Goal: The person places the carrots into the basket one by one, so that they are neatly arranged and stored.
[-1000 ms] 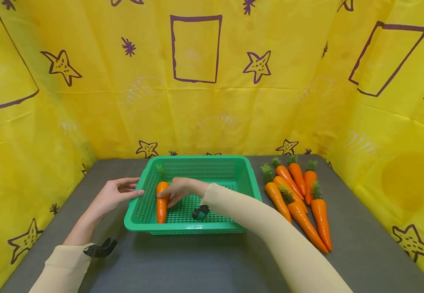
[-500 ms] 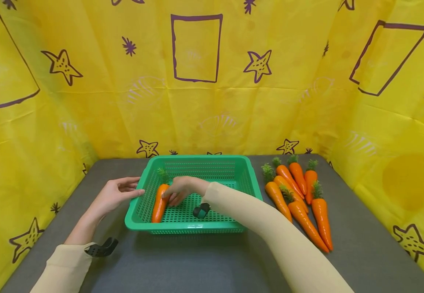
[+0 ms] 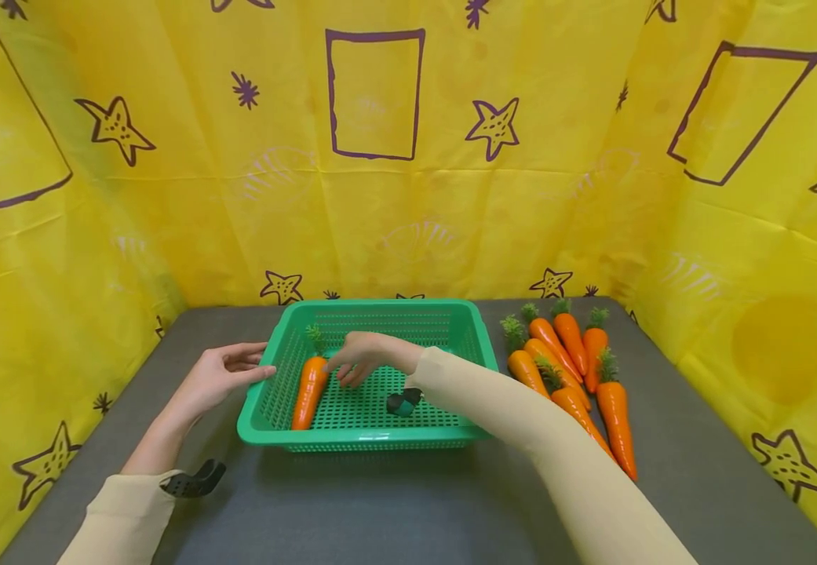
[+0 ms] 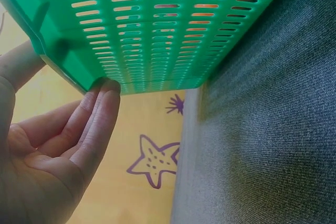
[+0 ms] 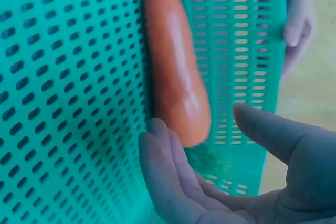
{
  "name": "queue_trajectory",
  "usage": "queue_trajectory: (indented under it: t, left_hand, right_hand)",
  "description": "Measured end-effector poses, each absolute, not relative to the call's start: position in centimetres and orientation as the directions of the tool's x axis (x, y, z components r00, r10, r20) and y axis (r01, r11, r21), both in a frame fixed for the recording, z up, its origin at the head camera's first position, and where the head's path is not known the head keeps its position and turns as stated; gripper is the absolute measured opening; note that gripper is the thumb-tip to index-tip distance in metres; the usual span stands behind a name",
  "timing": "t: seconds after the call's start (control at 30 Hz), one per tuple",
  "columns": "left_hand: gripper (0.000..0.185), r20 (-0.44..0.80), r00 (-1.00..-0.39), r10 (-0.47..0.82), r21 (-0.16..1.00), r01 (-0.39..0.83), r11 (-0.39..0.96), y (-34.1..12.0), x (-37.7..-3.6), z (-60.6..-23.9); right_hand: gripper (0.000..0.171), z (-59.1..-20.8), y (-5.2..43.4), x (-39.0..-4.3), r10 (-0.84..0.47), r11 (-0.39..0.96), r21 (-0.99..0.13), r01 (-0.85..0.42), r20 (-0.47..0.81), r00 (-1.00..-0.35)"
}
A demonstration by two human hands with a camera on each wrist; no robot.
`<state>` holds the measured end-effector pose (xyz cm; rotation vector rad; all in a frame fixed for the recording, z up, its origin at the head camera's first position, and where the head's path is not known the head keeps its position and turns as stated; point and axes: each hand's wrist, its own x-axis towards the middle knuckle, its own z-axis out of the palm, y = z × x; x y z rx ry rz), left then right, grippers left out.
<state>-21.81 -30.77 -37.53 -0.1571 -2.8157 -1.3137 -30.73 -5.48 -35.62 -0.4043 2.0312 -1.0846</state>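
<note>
Grey table [image 3: 380, 510] under both hands, yellow cloth [image 3: 238, 227] with doodly stars [image 3: 282, 287] hanging behind them. The left hand [image 3: 219, 375] is pinching the green basket [image 3: 373, 436] by its rim. Right hand [image 3: 374, 353] is inside, thumb and fingers apart, holding nothing, just beside the one carrot [image 3: 309, 394] in there. Other carrots [image 3: 558, 369] lie off to its right.

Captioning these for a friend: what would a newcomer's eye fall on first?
Probably the bright yellow curtain behind everything, drawn with dark stars. Then the green basket on the grey table, one carrot lying inside toward the left, and the cluster of carrots to the basket's right.
</note>
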Motion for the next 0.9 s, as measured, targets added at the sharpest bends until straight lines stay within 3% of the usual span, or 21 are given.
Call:
queue_trajectory:
  t: [0.13,0.4,0.9]
  left_hand:
    - [0.063,0.077,-0.994,0.073,0.757,0.106,0.645,-30.8,-21.8,-37.6]
    - [0.062,0.077,-0.995,0.071,0.758,0.104,0.643,-30.7,-21.8,-37.5]
    - [0.065,0.066,-0.996,0.057,0.747,0.087,0.659,-30.8,-21.9,-37.7]
  right_hand:
    - [0.043,-34.8,-4.7,-30.1,-0.614,0.596,-0.803,-0.002,-0.454,-0.646]
    - [0.044,-32.7,-2.5,-28.8,-0.664,0.546,-0.831,-0.103,-0.355,-0.658]
    - [0.033,-31.2,3.5,-28.8,-0.651,0.422,-0.902,-0.086,-0.236,-0.722]
